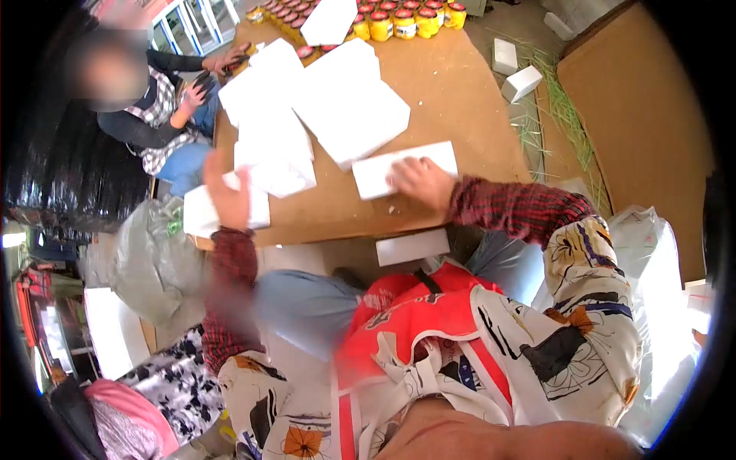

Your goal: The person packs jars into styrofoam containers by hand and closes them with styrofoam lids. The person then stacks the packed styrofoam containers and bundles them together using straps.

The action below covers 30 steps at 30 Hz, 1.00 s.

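My right hand (423,182) rests on a white box (370,175) near the table's front edge, its fingers curled over the top; the thumb is hidden. My left hand (228,201) is a little blurred, with thumb and fingers apart, over another white box (201,213) at the table's left corner. I cannot tell whether it touches that box. Between and beyond my hands lie several more white boxes (356,100), some overlapping.
Yellow jars with dark red lids (381,27) stand in rows at the table's far end. A co-worker (165,126) sits at the left side, hands near the table (452,92). White boxes (523,83) and straw lie on the floor at right. A plastic bag (157,261) hangs at left.
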Motion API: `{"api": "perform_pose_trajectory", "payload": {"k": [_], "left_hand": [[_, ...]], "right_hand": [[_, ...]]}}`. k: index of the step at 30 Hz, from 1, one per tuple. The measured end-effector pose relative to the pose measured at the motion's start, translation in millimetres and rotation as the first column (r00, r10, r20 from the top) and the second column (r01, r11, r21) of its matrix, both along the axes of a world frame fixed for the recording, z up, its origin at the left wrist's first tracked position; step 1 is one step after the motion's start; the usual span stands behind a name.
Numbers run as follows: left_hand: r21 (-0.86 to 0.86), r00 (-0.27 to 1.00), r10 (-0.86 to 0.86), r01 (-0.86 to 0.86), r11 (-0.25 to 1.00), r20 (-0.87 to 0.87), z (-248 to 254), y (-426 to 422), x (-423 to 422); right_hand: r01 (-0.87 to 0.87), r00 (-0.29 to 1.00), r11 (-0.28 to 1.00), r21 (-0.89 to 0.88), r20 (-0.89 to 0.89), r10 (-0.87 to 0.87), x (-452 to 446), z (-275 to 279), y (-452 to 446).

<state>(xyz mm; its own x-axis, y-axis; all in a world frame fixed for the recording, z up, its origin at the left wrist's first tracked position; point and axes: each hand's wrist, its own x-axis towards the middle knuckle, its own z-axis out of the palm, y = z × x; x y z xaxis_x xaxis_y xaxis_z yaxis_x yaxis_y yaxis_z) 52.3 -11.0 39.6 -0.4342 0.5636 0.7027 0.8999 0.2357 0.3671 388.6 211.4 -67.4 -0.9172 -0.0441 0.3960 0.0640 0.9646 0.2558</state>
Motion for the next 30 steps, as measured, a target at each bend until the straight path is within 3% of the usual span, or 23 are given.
{"api": "perform_pose_trajectory", "payload": {"k": [2, 4, 5, 6, 7, 8, 10, 12, 15, 16, 18, 20, 21, 22, 23, 25, 27, 28, 30], "left_hand": [[-0.156, 0.956, -0.292, 0.293, 0.943, 0.031, 30, 40, 66], [-0.358, 0.897, -0.432, 0.375, 0.855, -0.095, 35, 79, 108], [-0.414, 0.895, -0.442, 0.377, 0.829, -0.069, 28, 102, 117], [-0.466, 0.892, -0.449, 0.38, 0.799, -0.043, 17, 125, 117], [-0.457, 0.886, -0.46, 0.386, 0.802, -0.059, 7, 135, 109], [-0.452, 0.938, -0.33, 0.25, 0.856, -0.105, -6, 154, 101], [-0.465, 0.988, -0.076, 0.005, 0.885, -0.136, -31, 188, 73], [-0.596, 0.98, 0.11, -0.187, 0.781, -0.163, -33, 197, 56], [-0.681, 0.986, -0.026, -0.094, 0.726, -0.164, -29, 183, 59], [-0.541, 0.938, -0.119, -0.081, 0.837, -0.325, -28, 170, 72], [-0.589, 0.923, -0.236, 0.012, 0.808, -0.305, 1, 137, 112], [-0.563, 0.913, -0.389, 0.26, 0.785, -0.121, 28, 98, 150], [-0.586, 0.901, -0.425, 0.3, 0.753, -0.085, 39, 70, 165], [-0.597, 0.878, -0.478, 0.399, 0.696, 0.03, 38, 57, 174], [-0.615, 0.833, -0.523, 0.511, 0.6, 0.182, 35, 46, 180], [-0.624, 0.764, -0.527, 0.627, 0.467, 0.372, 14, 35, 195], [-0.681, 0.749, -0.531, 0.627, 0.378, 0.395, -12, 37, 202], [-0.719, 0.757, -0.516, 0.609, 0.336, 0.4, -23, 39, 202], [-0.755, 0.789, -0.525, 0.547, 0.361, 0.32, -38, 42, 199]], "right_hand": [[-0.133, 0.986, 0.988, -0.072, 0.087, 0.139, 22, 26, -17], [-0.108, 0.962, 0.925, -0.364, 0.197, 0.19, 33, 29, -19], [-0.11, 0.983, 0.895, -0.433, 0.083, 0.161, 34, 44, -20], [-0.104, 0.986, 0.897, -0.43, 0.076, 0.151, 34, 43, -17], [0.029, 0.987, 0.892, -0.452, 0.155, 0.047, 34, 40, -22], [0.163, 0.97, 0.866, -0.473, 0.237, -0.053, 34, 35, -20], [0.201, 0.955, 0.931, -0.303, 0.272, -0.118, 42, 3, -11], [0.389, 0.77, 0.877, -0.283, 0.622, -0.14, 42, 26, 10], [0.563, 0.776, 0.8, -0.207, 0.465, -0.426, 41, 23, 48], [0.551, 0.8, 0.802, -0.231, 0.419, -0.429, 43, 20, 65], [0.567, 0.764, 0.806, -0.172, 0.475, -0.436, 41, 16, 97], [0.588, 0.736, 0.778, -0.221, 0.545, -0.402, 32, 25, 134], [0.596, 0.756, 0.754, -0.275, 0.509, -0.412, 17, 31, 147], [0.611, 0.791, 0.69, -0.388, 0.345, -0.506, -1, 50, 157], [0.678, 0.691, 0.71, -0.19, 0.492, -0.529, -24, 44, 194], [0.509, 0.856, 0.706, -0.493, 0.204, -0.475, -77, 39, 228], [0.41, 0.91, 0.797, -0.443, 0.253, -0.327, -127, 77, 220], [0.438, 0.894, 0.784, -0.44, 0.302, -0.33, -170, 53, 238], [0.213, 0.977, 0.836, -0.506, 0.098, -0.189, -225, 53, 227]]}}
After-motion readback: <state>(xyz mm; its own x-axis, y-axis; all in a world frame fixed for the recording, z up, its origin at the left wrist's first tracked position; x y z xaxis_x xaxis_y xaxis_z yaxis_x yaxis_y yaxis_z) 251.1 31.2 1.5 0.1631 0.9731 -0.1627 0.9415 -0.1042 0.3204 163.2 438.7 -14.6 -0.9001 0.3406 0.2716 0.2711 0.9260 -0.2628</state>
